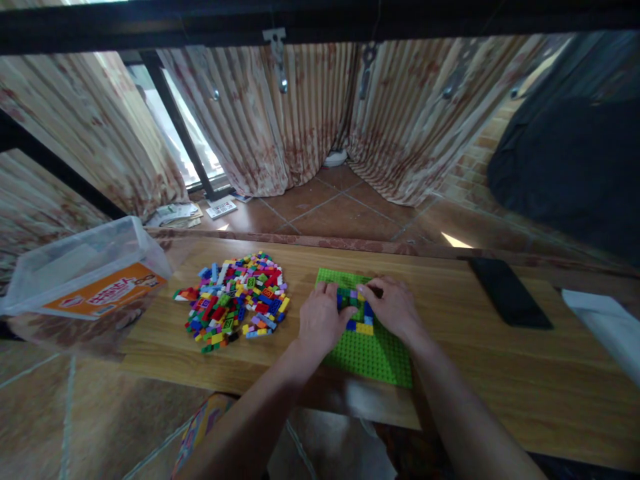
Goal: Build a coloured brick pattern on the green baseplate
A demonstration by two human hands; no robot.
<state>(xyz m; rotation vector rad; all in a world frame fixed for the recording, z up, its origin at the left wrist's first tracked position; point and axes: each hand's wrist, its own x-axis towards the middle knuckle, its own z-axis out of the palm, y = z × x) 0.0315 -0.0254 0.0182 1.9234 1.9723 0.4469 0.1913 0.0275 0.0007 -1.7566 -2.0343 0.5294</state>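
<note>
While both hands (323, 317) curl round some placed bricks (365, 329), grip unclear, many unplaced bricks (225, 299) lie left of green board (370, 363).

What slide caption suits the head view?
Left hand and right hand flank toy bricks on a green studded baseplate, multicoloured brick pile at left.

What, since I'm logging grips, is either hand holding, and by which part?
Cannot be told: left hand and right hand cover part of the bricks on the baseplate, hiding any grip.
</note>
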